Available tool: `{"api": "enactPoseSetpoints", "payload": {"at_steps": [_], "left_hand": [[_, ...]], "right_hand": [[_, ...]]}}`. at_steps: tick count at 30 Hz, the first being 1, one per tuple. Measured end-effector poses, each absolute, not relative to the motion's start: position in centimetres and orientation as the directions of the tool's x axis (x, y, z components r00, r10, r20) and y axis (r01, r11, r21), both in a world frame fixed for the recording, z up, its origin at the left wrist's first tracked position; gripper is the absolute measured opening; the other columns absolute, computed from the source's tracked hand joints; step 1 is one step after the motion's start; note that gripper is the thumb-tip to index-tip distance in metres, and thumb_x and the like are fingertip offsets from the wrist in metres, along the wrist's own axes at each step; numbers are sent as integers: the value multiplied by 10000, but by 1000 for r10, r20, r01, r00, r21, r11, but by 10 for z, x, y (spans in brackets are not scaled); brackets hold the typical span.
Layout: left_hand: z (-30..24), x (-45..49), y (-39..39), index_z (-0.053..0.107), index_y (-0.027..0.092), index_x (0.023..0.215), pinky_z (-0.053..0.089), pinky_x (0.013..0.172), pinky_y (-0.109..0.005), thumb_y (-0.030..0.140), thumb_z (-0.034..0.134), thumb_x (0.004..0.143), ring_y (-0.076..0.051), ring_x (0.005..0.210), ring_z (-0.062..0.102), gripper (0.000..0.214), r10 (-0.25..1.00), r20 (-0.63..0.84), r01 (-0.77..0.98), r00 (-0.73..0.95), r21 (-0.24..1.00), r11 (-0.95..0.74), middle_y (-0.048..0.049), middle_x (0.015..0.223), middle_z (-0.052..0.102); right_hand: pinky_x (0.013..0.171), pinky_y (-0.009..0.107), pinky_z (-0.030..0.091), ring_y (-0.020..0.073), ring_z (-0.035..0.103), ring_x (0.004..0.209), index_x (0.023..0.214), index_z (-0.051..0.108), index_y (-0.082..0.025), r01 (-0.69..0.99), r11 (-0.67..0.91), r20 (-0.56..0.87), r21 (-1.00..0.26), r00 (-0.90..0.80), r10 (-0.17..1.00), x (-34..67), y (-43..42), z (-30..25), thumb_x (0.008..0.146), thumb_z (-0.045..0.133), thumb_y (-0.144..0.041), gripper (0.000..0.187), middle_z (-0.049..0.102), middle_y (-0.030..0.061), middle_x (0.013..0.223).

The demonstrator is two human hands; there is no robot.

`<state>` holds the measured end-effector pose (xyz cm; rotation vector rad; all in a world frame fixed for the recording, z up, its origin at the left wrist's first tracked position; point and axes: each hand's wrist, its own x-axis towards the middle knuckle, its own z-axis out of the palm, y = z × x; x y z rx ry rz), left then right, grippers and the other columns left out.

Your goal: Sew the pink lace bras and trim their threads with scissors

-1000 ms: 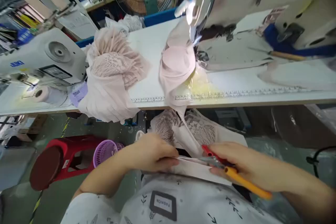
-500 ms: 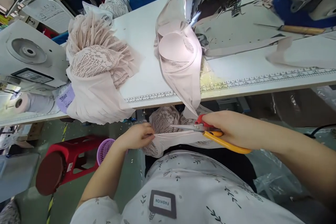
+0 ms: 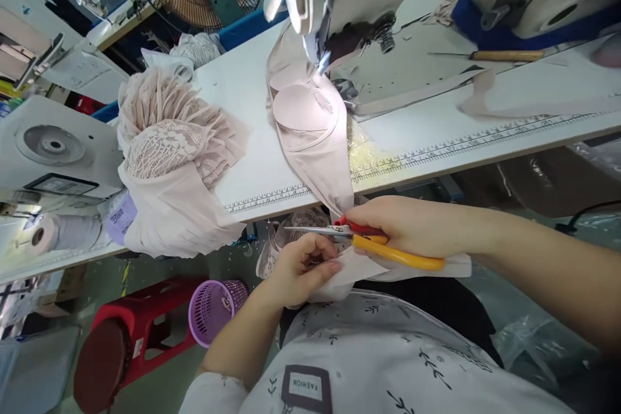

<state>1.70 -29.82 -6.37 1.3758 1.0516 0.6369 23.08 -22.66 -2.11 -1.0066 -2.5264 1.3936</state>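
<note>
My right hand [image 3: 402, 223] is closed around a pair of scissors [image 3: 395, 253] with orange and red handles. The blades point left, above my left hand, and look nearly together. Between thumb and fingers, my left hand [image 3: 308, 265] pinches a pale pink fabric piece [image 3: 356, 272] over my lap. Lace fabric [image 3: 272, 252] hangs behind that hand, partly hidden. Just beyond the hands, a pale pink bra [image 3: 310, 119] lies on the table with its upper part at the sewing machine needle area [image 3: 317, 61]. Its lower end drapes over the table edge.
A bundle of pink lace pieces [image 3: 165, 162] lies on the left of the white table [image 3: 233, 110]. A wooden-handled awl [image 3: 507, 55] rests to the right. Below left stand a red stool [image 3: 140, 310] and a purple basket [image 3: 206, 317]. A second machine [image 3: 58, 149] is at far left.
My left hand has moved right along the fabric, close to the scissors. The scissors have shifted slightly left. The camera view has turned, bringing more of the fan and basket into sight.
</note>
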Motion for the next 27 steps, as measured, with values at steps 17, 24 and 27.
{"api": "enactPoseSetpoints", "payload": {"at_steps": [17,24,27], "left_hand": [[-65,16,-293,561,152,663,389,612,-238,503,751,647,-112,650,481,399,894,-345,55,287,937,344,-18,708,556],[-65,18,-294,577,144,661,356,576,-226,507,776,613,-76,564,405,417,874,-416,71,250,909,412,11,623,496],[-62,21,-294,585,132,655,373,594,-226,482,791,606,-84,599,442,408,885,-404,42,234,913,405,1,635,522]], "right_hand": [[452,229,318,106,435,498,616,426,-203,500,531,-202,-684,-829,521,215,-210,-2,760,584,-150,220,506,-32,601],[463,239,314,112,431,507,629,423,-203,543,538,-260,-644,-817,514,211,-211,4,747,585,-155,205,515,-19,629],[465,248,315,115,426,505,635,407,-201,526,537,-286,-659,-836,468,212,-209,7,769,557,-206,201,511,-9,634]]}}
